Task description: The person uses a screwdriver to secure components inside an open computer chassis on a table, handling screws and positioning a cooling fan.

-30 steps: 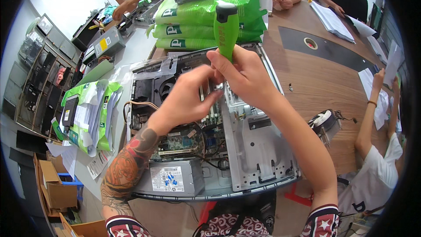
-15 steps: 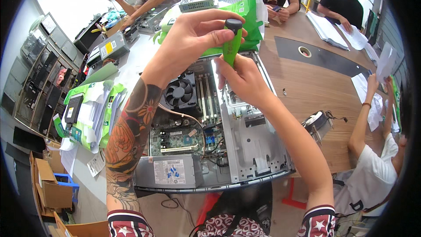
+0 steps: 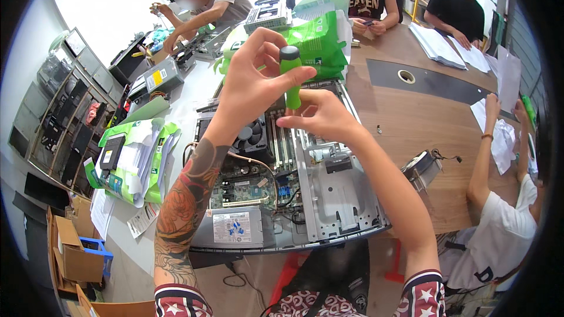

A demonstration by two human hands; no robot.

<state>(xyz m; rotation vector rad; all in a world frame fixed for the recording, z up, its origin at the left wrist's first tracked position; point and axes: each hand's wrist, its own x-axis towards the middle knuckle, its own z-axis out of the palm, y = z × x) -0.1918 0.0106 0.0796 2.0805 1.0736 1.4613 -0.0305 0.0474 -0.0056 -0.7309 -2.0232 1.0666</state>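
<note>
My left hand (image 3: 258, 76) grips the upper handle of a green screwdriver with a black cap (image 3: 292, 97), thumb across it. My right hand (image 3: 320, 114) is curled at the screwdriver's lower end, over an open computer case (image 3: 338, 196). Inside the case lie a motherboard (image 3: 247, 185), a black fan (image 3: 248, 135) partly behind my left wrist, memory slots (image 3: 281, 144) and a silver power supply (image 3: 232, 229) at the near edge. The screwdriver's tip is not clearly visible.
Green paper packs (image 3: 317, 44) are stacked behind the case, others (image 3: 135, 158) lie left. A metal part (image 3: 418, 170) and papers (image 3: 435, 44) lie on the wooden table (image 3: 423, 117). Co-workers (image 3: 208, 6), (image 3: 455, 6) surround it, one at right (image 3: 499, 229). Cardboard boxes (image 3: 79, 252) stand lower left.
My left hand rose from inside the case onto the screwdriver's top, then moved slightly down and left. The screwdriver and right hand also sit lower, and more of the fan and board shows.
</note>
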